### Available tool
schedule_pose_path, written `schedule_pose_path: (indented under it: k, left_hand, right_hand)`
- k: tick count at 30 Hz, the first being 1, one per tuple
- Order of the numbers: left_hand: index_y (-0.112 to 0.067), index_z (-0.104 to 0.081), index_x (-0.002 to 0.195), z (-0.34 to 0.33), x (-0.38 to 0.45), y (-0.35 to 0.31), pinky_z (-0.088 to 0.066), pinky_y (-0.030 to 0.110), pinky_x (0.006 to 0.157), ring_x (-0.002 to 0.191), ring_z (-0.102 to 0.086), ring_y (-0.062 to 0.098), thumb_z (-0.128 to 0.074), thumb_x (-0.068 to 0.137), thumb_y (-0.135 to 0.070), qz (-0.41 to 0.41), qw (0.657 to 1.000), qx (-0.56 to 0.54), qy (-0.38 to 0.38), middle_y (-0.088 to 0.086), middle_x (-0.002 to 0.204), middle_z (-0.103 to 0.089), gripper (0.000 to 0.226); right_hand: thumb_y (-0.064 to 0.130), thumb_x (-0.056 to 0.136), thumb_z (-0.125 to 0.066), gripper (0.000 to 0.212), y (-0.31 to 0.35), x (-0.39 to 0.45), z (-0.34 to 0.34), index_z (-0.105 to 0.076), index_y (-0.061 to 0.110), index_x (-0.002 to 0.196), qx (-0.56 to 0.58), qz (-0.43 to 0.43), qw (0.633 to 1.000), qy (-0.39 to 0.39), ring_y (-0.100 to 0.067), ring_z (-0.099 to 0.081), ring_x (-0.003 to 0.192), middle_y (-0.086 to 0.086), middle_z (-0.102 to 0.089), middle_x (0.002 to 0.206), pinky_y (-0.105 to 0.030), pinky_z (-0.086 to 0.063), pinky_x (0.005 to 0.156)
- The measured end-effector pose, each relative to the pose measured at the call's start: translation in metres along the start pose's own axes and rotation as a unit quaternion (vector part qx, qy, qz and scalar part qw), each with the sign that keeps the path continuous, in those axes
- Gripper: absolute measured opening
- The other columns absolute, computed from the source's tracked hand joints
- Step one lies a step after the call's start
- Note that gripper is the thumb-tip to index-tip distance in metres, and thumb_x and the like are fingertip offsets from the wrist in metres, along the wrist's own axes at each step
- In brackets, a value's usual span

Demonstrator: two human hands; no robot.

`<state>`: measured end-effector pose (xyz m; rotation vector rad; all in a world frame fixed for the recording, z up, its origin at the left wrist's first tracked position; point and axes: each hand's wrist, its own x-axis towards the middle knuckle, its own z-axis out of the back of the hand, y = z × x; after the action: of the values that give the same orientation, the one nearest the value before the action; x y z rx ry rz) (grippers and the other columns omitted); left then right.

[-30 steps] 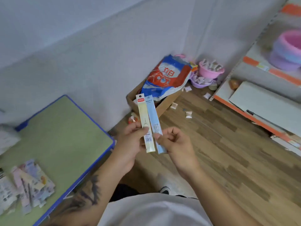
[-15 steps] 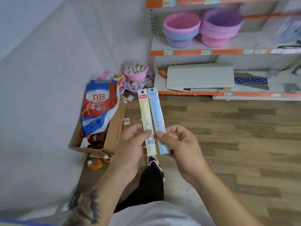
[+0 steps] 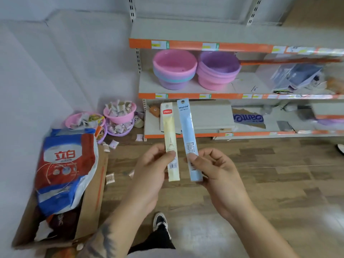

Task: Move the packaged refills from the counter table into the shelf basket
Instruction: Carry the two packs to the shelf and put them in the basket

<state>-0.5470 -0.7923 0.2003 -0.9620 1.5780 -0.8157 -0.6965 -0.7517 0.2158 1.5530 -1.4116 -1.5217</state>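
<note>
The left hand (image 3: 150, 170) pinches a pale yellow refill packet (image 3: 170, 138) and the right hand (image 3: 214, 168) pinches a light blue refill packet (image 3: 187, 135), both upright, side by side above the wooden floor (image 3: 260, 183), before the shelf (image 3: 186, 95).

A small shop: metal shelving (image 3: 232, 95) with orange price-label strips across the upper right, stacked plastic basins (image 3: 175, 69) displayed, stock box (image 3: 89, 202) lower left.
</note>
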Motion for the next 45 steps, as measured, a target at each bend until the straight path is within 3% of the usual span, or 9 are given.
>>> schedule_pose_path:
  k: [4,8,16,19,22,29,32,39,45]
  left_hand:
    - [-0.013,-0.074,0.108,-0.008,0.056,-0.029,-0.054,0.061,0.098,0.105,-0.072,0.037,-0.063,0.099,-0.008,-0.008,1.000,0.001,0.007,0.015,0.109,-0.077,0.015]
    - [-0.012,-0.072,0.110,-0.019,0.102,-0.045,-0.057,0.060,0.095,0.102,-0.074,0.034,-0.062,0.100,-0.007,-0.007,1.000,0.000,0.028,0.013,0.107,-0.077,0.015]
    - [-0.020,-0.072,0.103,-0.057,0.180,-0.096,-0.050,0.068,0.099,0.110,-0.068,0.041,-0.065,0.086,-0.029,-0.083,0.996,-0.015,0.023,0.015,0.111,-0.074,0.021]
    - [-0.021,-0.073,0.099,-0.080,0.208,-0.132,-0.058,0.053,0.076,0.093,-0.070,0.036,-0.067,0.086,-0.027,-0.131,0.990,-0.036,0.033,0.020,0.107,-0.072,0.015]
    - [-0.019,-0.073,0.098,-0.110,0.237,-0.170,-0.049,0.037,0.056,0.071,-0.061,0.028,-0.065,0.095,-0.022,-0.168,0.983,-0.057,0.040,0.026,0.096,-0.066,0.010]
    - [0.007,-0.059,0.106,-0.181,0.292,-0.249,-0.042,0.033,0.054,0.064,-0.053,0.030,-0.056,0.102,-0.017,-0.244,0.962,-0.109,0.056,0.017,0.075,-0.054,0.025]
    - [0.002,-0.064,0.103,-0.205,0.313,-0.281,-0.041,0.032,0.056,0.065,-0.051,0.027,-0.061,0.098,-0.021,-0.265,0.954,-0.118,0.071,0.015,0.078,-0.056,0.023]
    - [-0.008,-0.068,0.101,-0.240,0.359,-0.336,-0.044,0.035,0.058,0.057,-0.050,0.022,-0.065,0.097,-0.013,-0.378,0.921,-0.070,0.059,0.004,0.068,-0.057,0.008]
    - [-0.021,-0.067,0.089,-0.242,0.398,-0.378,-0.044,0.036,0.055,0.059,-0.047,0.021,-0.068,0.087,-0.029,-0.436,0.899,0.003,0.042,0.006,0.068,-0.055,0.009]
  right_hand:
    - [0.028,0.081,-0.080,0.014,0.015,0.051,-0.012,-0.070,0.018,0.082,-0.018,0.001,1.000,-0.024,-0.022,-0.056,0.075,-0.008,-0.069,0.087,-0.030,-0.041,0.064]
    - [0.034,0.073,-0.082,0.022,0.030,0.091,-0.020,-0.074,0.017,0.083,-0.002,0.018,0.998,-0.052,-0.018,-0.047,0.065,-0.005,-0.064,0.076,-0.031,-0.036,0.060]
    - [0.014,0.093,-0.070,0.011,0.085,0.185,-0.023,-0.074,0.015,0.084,0.019,0.056,0.998,-0.016,-0.010,-0.039,0.055,0.002,-0.061,0.071,-0.030,-0.035,0.058]
    - [0.016,0.096,-0.068,0.013,0.118,0.225,-0.027,-0.075,0.015,0.085,0.022,0.106,0.994,0.022,-0.012,-0.040,0.056,-0.009,-0.058,0.076,-0.034,-0.038,0.059]
    - [0.017,0.098,-0.066,0.016,0.159,0.263,-0.029,-0.076,0.008,0.089,0.019,0.162,0.986,0.046,-0.015,-0.043,0.054,-0.014,-0.064,0.076,-0.040,-0.040,0.062]
    - [0.008,0.096,-0.068,0.005,0.265,0.334,-0.022,-0.065,0.007,0.092,0.035,0.264,0.962,0.064,-0.022,-0.047,0.051,-0.012,-0.055,0.062,-0.031,-0.044,0.046]
    - [0.006,0.097,-0.067,0.007,0.305,0.355,-0.014,-0.068,0.004,0.090,0.003,0.313,0.947,0.074,-0.023,-0.048,0.053,-0.032,-0.051,0.075,-0.027,-0.045,0.045]
    - [0.000,0.099,-0.059,0.013,0.377,0.394,-0.003,-0.065,0.003,0.088,-0.034,0.409,0.906,0.105,-0.006,-0.052,0.045,0.006,-0.060,0.057,-0.016,-0.043,0.047]
    - [0.015,0.095,-0.067,0.015,0.416,0.439,-0.009,-0.061,0.025,0.105,-0.150,0.480,0.862,0.061,-0.014,-0.054,0.059,-0.006,-0.065,0.066,-0.027,-0.044,0.057]
